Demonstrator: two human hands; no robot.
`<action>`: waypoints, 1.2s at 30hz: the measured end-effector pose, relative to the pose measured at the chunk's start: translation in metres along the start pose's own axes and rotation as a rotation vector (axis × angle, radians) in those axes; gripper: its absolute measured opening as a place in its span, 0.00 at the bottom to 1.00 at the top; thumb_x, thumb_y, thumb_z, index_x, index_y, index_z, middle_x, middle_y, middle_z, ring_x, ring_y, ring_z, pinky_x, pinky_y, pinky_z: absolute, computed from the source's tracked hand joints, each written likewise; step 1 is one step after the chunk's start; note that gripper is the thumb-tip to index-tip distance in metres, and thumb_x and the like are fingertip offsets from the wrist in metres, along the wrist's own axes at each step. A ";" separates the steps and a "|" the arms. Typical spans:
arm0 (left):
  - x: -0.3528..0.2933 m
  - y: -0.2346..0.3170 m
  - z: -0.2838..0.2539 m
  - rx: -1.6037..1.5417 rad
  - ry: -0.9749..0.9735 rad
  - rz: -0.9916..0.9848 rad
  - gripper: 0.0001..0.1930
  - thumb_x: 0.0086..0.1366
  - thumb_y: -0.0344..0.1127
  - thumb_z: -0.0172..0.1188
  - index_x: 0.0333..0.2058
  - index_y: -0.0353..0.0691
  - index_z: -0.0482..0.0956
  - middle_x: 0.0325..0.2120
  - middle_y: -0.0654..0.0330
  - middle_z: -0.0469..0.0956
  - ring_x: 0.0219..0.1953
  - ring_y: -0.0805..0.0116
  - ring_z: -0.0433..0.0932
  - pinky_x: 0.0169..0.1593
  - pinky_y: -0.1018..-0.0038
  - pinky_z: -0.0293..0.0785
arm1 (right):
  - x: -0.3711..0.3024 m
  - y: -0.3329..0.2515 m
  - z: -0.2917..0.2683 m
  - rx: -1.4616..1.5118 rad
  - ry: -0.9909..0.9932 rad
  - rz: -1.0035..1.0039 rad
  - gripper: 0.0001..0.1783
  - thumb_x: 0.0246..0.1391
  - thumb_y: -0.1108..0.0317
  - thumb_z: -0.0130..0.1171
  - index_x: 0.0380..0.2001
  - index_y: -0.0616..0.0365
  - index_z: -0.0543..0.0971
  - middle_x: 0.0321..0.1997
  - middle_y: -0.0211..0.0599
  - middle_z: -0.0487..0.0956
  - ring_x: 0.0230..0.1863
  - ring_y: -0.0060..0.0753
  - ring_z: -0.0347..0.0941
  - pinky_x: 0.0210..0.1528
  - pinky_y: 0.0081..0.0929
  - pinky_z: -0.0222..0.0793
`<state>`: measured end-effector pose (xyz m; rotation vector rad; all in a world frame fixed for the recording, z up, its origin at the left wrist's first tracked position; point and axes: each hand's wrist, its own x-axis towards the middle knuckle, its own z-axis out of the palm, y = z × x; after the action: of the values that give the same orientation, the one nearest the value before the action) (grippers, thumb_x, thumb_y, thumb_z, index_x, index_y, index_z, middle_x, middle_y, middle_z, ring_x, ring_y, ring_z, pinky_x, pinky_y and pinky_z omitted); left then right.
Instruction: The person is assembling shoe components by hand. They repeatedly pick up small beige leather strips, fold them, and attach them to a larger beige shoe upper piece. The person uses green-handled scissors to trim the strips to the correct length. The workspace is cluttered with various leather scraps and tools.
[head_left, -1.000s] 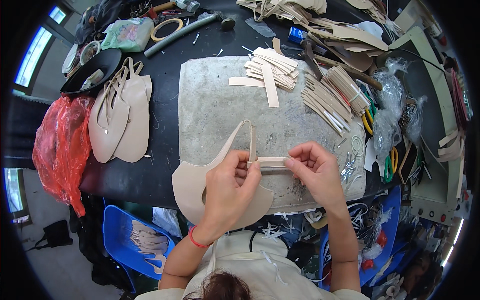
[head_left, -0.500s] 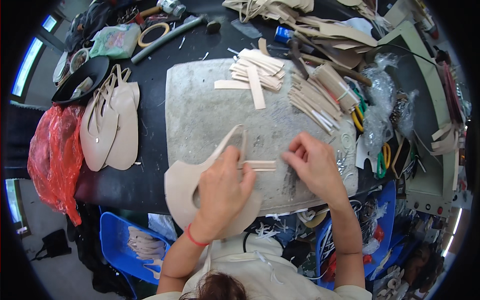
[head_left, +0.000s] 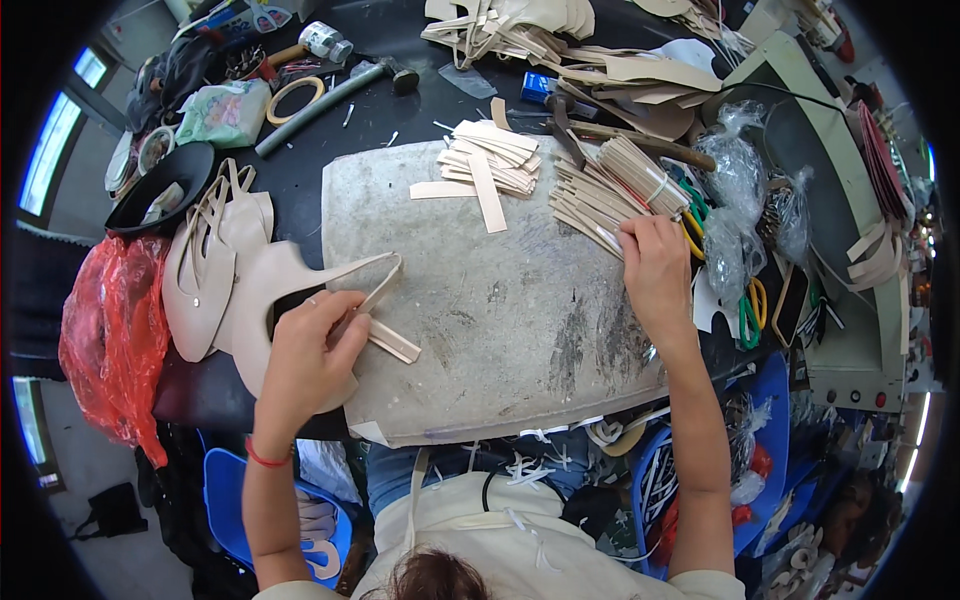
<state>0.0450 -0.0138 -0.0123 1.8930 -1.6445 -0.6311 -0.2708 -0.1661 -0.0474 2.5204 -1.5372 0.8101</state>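
My left hand (head_left: 315, 345) pinches a beige leather shoe upper (head_left: 262, 285) near its looped strap, at the mat's left edge. A short folded strip (head_left: 396, 340) sticks out from beneath that strap, past my fingers. To the right, my right hand (head_left: 660, 270) has its fingers closed at the near ends of a fanned pile of narrow beige strips (head_left: 590, 208); its fingertips are partly hidden. More matching uppers (head_left: 200, 290) lie stacked at the left, partly under the held one. Wider pale strips (head_left: 490, 165) are heaped on the far part of the grey mat (head_left: 470, 300).
A red plastic bag (head_left: 112, 345) and black dish (head_left: 165, 190) stand at left. A hammer (head_left: 330, 108) and tape roll (head_left: 295, 100) lie beyond. Clear plastic bags (head_left: 735, 200), scissors (head_left: 752, 310) and a pale machine frame (head_left: 850, 385) are at right. Blue bins (head_left: 228, 500) sit below the table.
My left hand has carried the upper leftward, off the mat's middle toward the stacked uppers. My right hand has moved right and away from me, onto the narrow strips. The view has shifted slightly.
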 end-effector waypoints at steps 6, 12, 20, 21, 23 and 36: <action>-0.027 0.037 0.024 -0.011 0.406 0.307 0.12 0.56 0.24 0.59 0.41 0.35 0.78 0.32 0.53 0.78 0.29 0.60 0.78 0.36 0.71 0.73 | -0.012 -0.032 -0.023 0.333 0.037 0.077 0.04 0.53 0.73 0.57 0.33 0.59 0.77 0.30 0.38 0.75 0.30 0.39 0.72 0.34 0.33 0.66; -0.037 0.062 0.080 -0.962 0.006 -0.181 0.09 0.60 0.27 0.59 0.38 0.31 0.78 0.32 0.56 0.80 0.32 0.73 0.79 0.35 0.78 0.75 | -0.050 -0.113 -0.041 0.980 -0.341 0.224 0.09 0.50 0.78 0.61 0.36 0.62 0.77 0.31 0.41 0.77 0.28 0.33 0.75 0.31 0.26 0.71; -0.044 0.059 0.083 -0.905 0.064 -0.167 0.07 0.59 0.27 0.58 0.34 0.29 0.78 0.27 0.57 0.80 0.27 0.74 0.79 0.32 0.77 0.76 | -0.045 -0.115 -0.050 0.582 -0.207 -0.299 0.12 0.42 0.80 0.63 0.34 0.63 0.77 0.34 0.38 0.76 0.32 0.38 0.72 0.33 0.32 0.67; -0.043 0.059 0.079 -0.784 0.079 -0.093 0.06 0.58 0.26 0.58 0.33 0.29 0.78 0.26 0.57 0.79 0.27 0.74 0.79 0.32 0.77 0.76 | -0.043 -0.114 -0.052 0.534 -0.227 -0.364 0.13 0.41 0.80 0.63 0.34 0.63 0.77 0.34 0.39 0.76 0.32 0.38 0.71 0.33 0.33 0.66; -0.043 0.062 0.074 -0.627 0.089 -0.020 0.05 0.58 0.26 0.58 0.32 0.30 0.78 0.25 0.56 0.79 0.26 0.72 0.79 0.32 0.77 0.76 | -0.044 -0.114 -0.052 0.550 -0.288 -0.388 0.12 0.40 0.79 0.63 0.33 0.63 0.77 0.33 0.39 0.75 0.31 0.38 0.71 0.32 0.33 0.66; -0.054 0.064 0.092 -1.099 0.104 -0.205 0.05 0.63 0.23 0.54 0.35 0.29 0.77 0.32 0.59 0.77 0.33 0.75 0.78 0.38 0.78 0.77 | -0.068 -0.123 -0.034 0.979 -0.221 0.072 0.07 0.50 0.80 0.61 0.34 0.64 0.78 0.32 0.40 0.77 0.30 0.31 0.77 0.30 0.24 0.73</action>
<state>-0.0708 0.0239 -0.0381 1.2115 -0.7248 -1.1780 -0.2041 -0.0392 -0.0262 3.2891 -1.5266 1.6726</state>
